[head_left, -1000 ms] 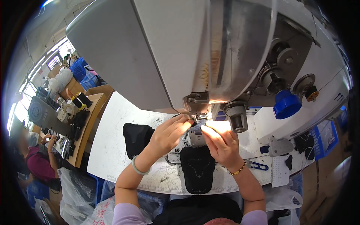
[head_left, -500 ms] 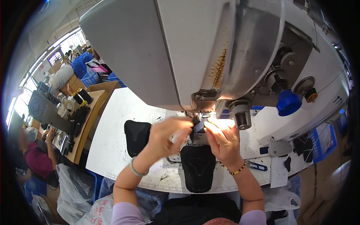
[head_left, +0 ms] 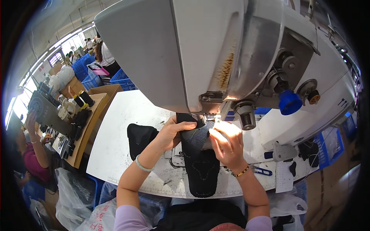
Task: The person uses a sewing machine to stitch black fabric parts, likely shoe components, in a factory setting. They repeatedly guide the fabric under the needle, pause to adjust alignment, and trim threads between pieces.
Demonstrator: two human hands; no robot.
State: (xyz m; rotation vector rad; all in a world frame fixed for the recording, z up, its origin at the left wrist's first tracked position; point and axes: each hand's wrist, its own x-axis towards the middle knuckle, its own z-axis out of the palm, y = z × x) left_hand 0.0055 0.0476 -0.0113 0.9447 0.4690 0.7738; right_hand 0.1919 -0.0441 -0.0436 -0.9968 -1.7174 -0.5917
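My left hand (head_left: pixel 170 133) is closed on the left edge of a dark fabric piece (head_left: pixel 195 137), its thumb lying on top. Grey woven cloth shows on that piece, which sits under the needle area of a sewing machine (head_left: pixel 154 54). My right hand (head_left: pixel 227 141) pinches the right side of the same piece, close to the lit needle area. Below the hands a black shaped pad (head_left: pixel 202 175) with light stitch lines lies on the white table (head_left: pixel 110 142), its upper end overlapped by the held piece. A second black pad (head_left: pixel 140 139) rests left of my left hand.
Blue thread snips (head_left: pixel 263 171) and a white card (head_left: pixel 284 176) lie to the right. A blue crate (head_left: pixel 330 144) stands beyond them. Clear plastic bags (head_left: pixel 75 196) hang by the table's left front. Another person (head_left: pixel 36 161) sits at a bench with thread spools (head_left: pixel 87 98).
My left hand has gone from a blurred motion to a grip on the fabric piece, which now lies spread over the pad. My right hand has barely shifted.
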